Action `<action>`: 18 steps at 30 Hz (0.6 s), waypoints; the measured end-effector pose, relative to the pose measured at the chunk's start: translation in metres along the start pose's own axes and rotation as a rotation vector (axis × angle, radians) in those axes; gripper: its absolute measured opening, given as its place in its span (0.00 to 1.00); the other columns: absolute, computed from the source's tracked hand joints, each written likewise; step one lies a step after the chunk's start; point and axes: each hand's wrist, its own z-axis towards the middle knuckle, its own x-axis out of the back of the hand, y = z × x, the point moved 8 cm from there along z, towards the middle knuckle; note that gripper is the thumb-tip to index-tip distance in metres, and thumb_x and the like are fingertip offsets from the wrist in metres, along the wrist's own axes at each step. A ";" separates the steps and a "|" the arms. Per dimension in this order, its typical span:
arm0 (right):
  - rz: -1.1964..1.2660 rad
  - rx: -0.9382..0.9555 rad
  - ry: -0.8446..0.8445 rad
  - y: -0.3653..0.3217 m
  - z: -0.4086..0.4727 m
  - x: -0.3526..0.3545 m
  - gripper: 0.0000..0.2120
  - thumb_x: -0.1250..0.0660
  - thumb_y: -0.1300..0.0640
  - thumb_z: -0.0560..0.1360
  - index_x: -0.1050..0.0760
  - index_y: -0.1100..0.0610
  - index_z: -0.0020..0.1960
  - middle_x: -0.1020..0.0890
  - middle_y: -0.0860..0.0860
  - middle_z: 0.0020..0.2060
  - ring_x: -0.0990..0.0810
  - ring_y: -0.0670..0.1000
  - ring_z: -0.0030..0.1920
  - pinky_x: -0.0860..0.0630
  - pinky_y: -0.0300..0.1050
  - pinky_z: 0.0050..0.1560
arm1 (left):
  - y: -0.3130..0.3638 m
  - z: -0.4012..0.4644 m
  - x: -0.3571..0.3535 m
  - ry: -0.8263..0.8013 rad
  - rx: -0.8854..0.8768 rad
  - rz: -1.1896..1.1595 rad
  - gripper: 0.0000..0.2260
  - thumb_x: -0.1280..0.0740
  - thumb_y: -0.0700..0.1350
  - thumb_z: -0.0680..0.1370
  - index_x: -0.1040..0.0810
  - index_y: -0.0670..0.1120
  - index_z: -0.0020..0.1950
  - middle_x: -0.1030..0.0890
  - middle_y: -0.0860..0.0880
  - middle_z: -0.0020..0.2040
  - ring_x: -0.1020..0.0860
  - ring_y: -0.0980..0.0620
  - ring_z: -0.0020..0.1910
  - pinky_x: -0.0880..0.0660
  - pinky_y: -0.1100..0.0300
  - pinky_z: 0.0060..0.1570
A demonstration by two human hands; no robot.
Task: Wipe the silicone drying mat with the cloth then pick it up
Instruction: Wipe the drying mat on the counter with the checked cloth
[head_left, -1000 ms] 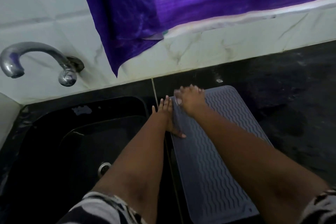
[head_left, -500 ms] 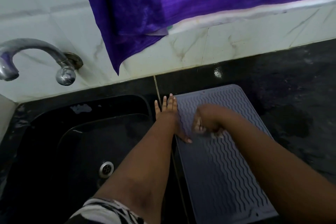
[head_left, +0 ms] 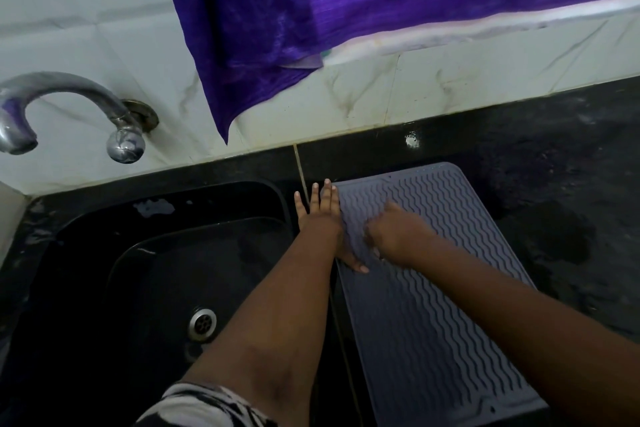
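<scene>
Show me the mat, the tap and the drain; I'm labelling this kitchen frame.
mat (head_left: 433, 315): head view, on its ribbed middle.
tap (head_left: 79, 88): head view, on the top of its curved spout.
drain (head_left: 202, 324): head view, on the metal grate in the sink's bottom.

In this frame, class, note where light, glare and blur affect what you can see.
Head view: dim overall; a glare spot shines on the wet black counter; the sink is nearly featureless black; the right hand on the mat is motion-blurred, so no cloth can be made out; wide-angle bending curves the wall tiles.
</scene>
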 end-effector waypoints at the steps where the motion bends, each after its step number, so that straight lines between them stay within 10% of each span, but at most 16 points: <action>1: 0.049 0.027 0.015 0.003 0.000 0.012 0.15 0.35 0.56 0.77 0.25 0.53 0.63 0.24 0.53 0.61 0.30 0.55 0.65 0.29 0.52 0.62 | 0.000 -0.001 0.001 0.001 -0.001 -0.004 0.77 0.26 0.75 0.48 0.77 0.43 0.73 0.77 0.46 0.73 0.75 0.44 0.72 0.74 0.33 0.65; 11: 0.065 -0.156 0.134 0.002 0.054 0.021 0.13 0.39 0.56 0.78 0.24 0.58 0.59 0.20 0.55 0.58 0.26 0.58 0.62 0.31 0.54 0.64 | 0.000 0.002 -0.001 -0.013 0.013 -0.022 0.75 0.26 0.73 0.52 0.77 0.44 0.73 0.79 0.47 0.72 0.76 0.43 0.72 0.73 0.33 0.65; 18: 0.472 -0.120 -0.356 0.009 -0.003 0.019 0.15 0.31 0.57 0.73 0.24 0.59 0.59 0.19 0.54 0.51 0.20 0.54 0.53 0.22 0.49 0.54 | -0.002 0.005 0.000 0.015 0.003 -0.042 0.77 0.26 0.75 0.47 0.76 0.44 0.73 0.77 0.46 0.73 0.76 0.42 0.72 0.71 0.31 0.65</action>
